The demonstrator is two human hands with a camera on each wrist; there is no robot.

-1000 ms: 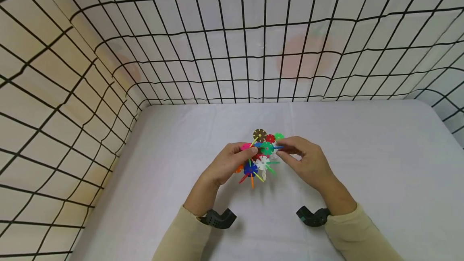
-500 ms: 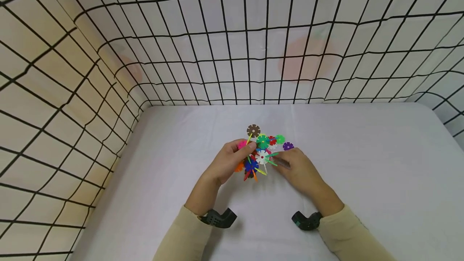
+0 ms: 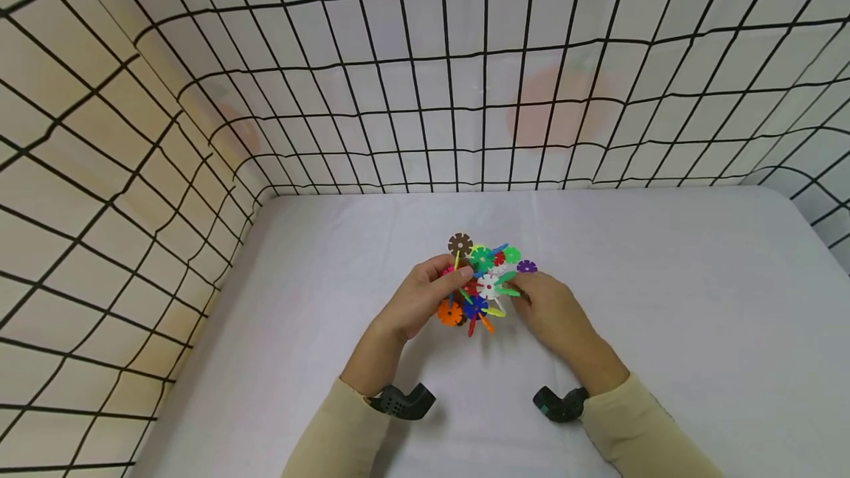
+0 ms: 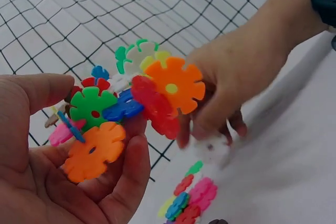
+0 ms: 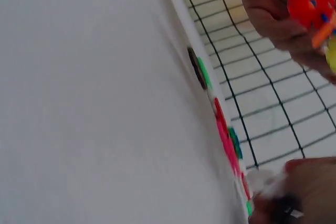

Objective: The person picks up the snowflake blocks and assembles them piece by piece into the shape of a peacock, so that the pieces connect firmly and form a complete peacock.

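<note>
The left hand [image 3: 423, 295] grips a cluster [image 3: 488, 287] of interlocking flower-shaped discs, lifted off the counter, thumb across the upper side and other fingers curled below. That grip seems chosen to pin the pieces already joined while leaving the right side open to the other hand. An orange disc [image 4: 94, 151] sits close against the left fingers, where it probably steadies the hold.

The right hand [image 3: 563, 317] comes in beside the cluster from the right, knuckles up and fingers bent down, a posture suited to small pieces lying low. A white disc [image 4: 211, 149] shows at its fingertips, but blur hides the contact; I cannot tell whether the hand pinches it or only hangs next to it. A larger orange disc [image 4: 174, 85] juts from the cluster toward this hand, its notches exposed.

Farther out, loose discs [image 4: 203, 194] lie bunched on the counter [image 3: 671, 279], near enough, it seems, for the right hand to reach while the left stays put. A purple disc [image 3: 527, 266] shows just beyond the right knuckles. Black-lined netting [image 3: 485, 105] rises past the far edge and along the left, well apart from both hands.
</note>
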